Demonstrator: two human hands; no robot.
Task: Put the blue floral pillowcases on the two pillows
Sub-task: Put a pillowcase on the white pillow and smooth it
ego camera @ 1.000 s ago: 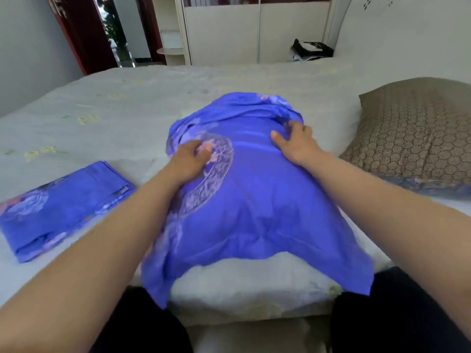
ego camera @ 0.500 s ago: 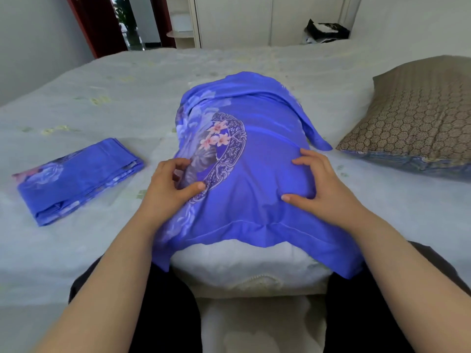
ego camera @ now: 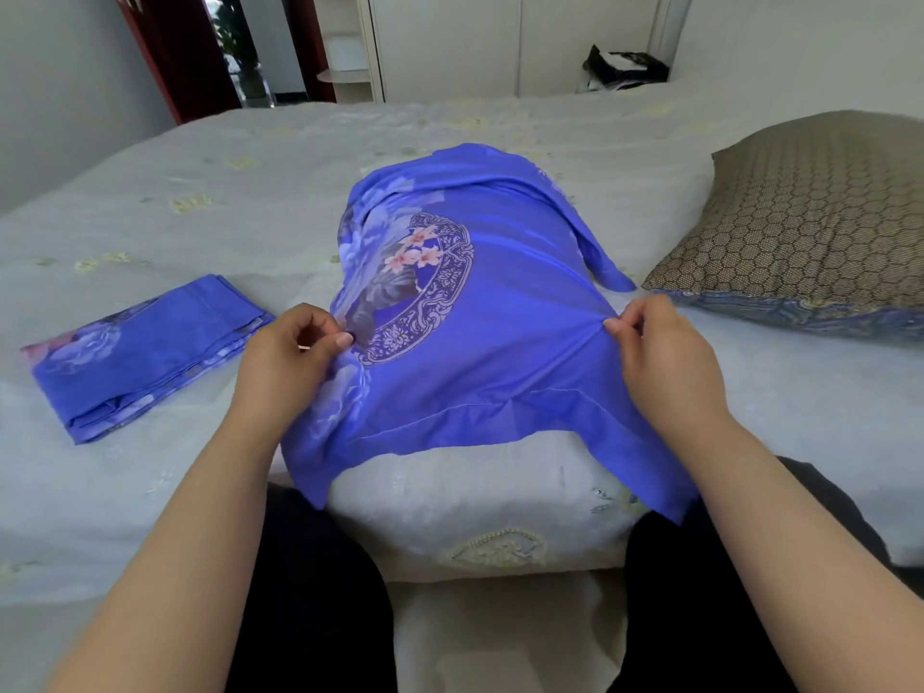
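A blue floral pillowcase (ego camera: 500,312) covers most of a white pillow (ego camera: 480,507) lying lengthwise on the bed in front of me; the pillow's near end sticks out bare. My left hand (ego camera: 290,362) pinches the pillowcase fabric on its left side. My right hand (ego camera: 665,357) pinches the fabric on its right side. A second blue floral pillowcase (ego camera: 145,352) lies folded on the bed to the left. A brown honeycomb-patterned pillow (ego camera: 810,227) rests at the right, apart from both hands.
The bed (ego camera: 200,202) has a pale embroidered cover. A black and white bag (ego camera: 625,67) sits at the bed's far edge by a white wardrobe (ego camera: 500,37). A dark red door frame (ego camera: 175,52) stands at the back left. My dark-trousered knees press against the bed's near edge.
Both hands slid back toward me along the pillowcase, from lying flat on it to pinching its sides. The case now covers more of the pillow and its medallion print shows.
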